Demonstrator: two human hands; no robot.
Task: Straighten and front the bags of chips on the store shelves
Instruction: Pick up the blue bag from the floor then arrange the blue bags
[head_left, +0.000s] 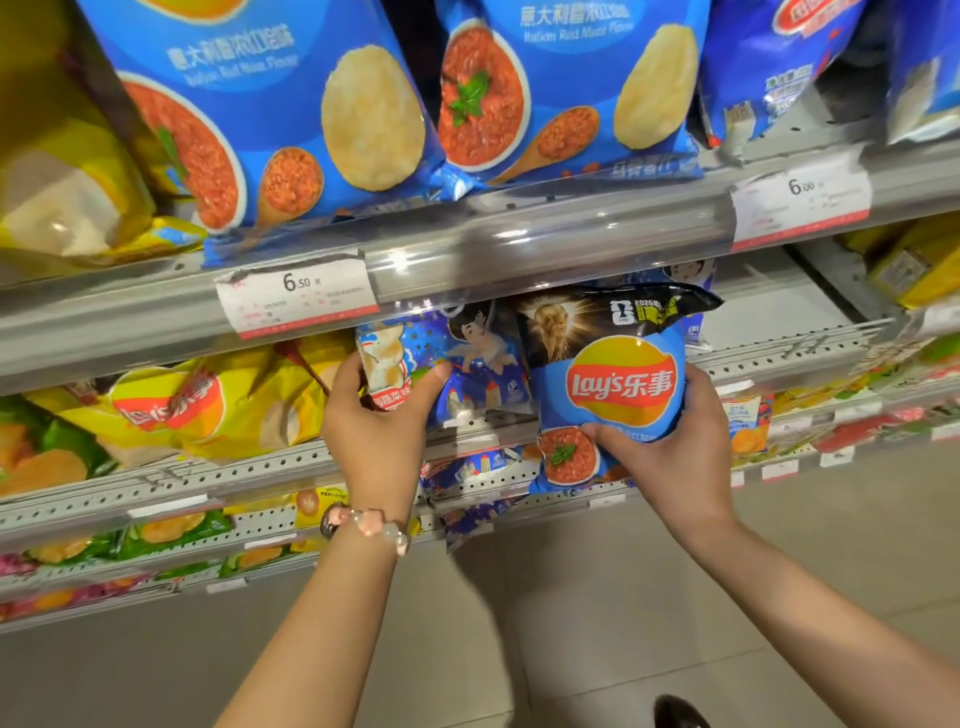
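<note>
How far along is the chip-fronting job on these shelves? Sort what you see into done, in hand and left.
Done: the big blue Italian Red Meat bags on the upper shelf stand facing forward. In hand: the right hand holds a small blue Lay's bag upright, logo out; the left hand has a grip on the cartoon-printed blue bag beside it. Left: the yellow Lay's bags lie tilted.

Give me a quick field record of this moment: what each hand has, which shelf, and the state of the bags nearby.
left hand: gripping a small blue-and-white chip bag with a cartoon figure, thumb on its front
right hand: holding a small blue Lay's chip bag with a black top, upright, logo facing out
shelf: second shelf, below the clear price rail
upper shelf: large blue Italian Red Meat bags, fronted
left neighbours: yellow Lay's bags, leaning
price tags: 6.50 and 6.00
</note>
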